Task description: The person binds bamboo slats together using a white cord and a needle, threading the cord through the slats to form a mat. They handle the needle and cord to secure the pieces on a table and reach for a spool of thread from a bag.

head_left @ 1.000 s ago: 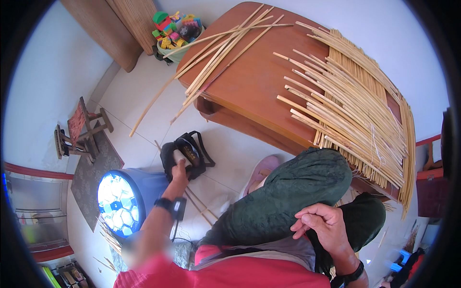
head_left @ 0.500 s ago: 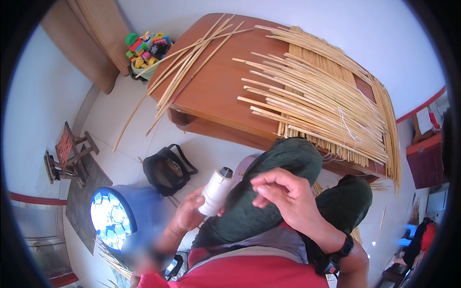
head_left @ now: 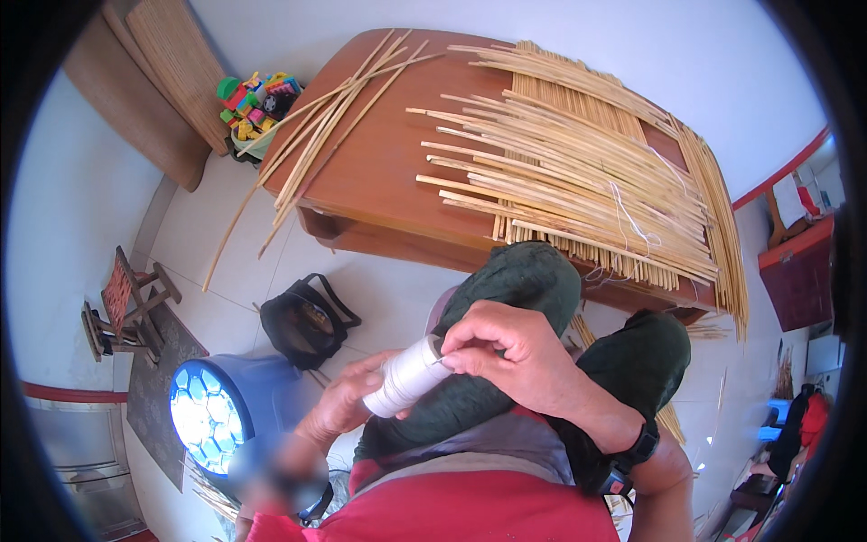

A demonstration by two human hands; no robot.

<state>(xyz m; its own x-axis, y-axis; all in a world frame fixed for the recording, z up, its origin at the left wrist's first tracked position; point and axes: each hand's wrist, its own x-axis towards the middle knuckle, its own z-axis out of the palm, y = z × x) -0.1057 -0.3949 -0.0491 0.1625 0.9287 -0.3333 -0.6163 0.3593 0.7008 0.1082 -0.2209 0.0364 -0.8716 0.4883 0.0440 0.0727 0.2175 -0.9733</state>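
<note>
Two hands meet on one spool of white thread, held in the air over the person's left leg and short of the near edge of the tabletop. The left hand is wrapped around the spool's lower part, probably to steady it and leave the upper end clear. The right hand has its thumb and forefinger drawn together at that end; whether they pinch a loose strand is too small to tell.

The spool's long axis slants, its wide base toward the left palm and its dark tip pointing up and right, toward the right fingertips.

Rows of pale canes lie nearly parallel toward the tabletop's right end, perhaps so they stay aligned, with slack white strands over them near the near edge. Looser canes cross the left end and overhang its near left corner.
</note>
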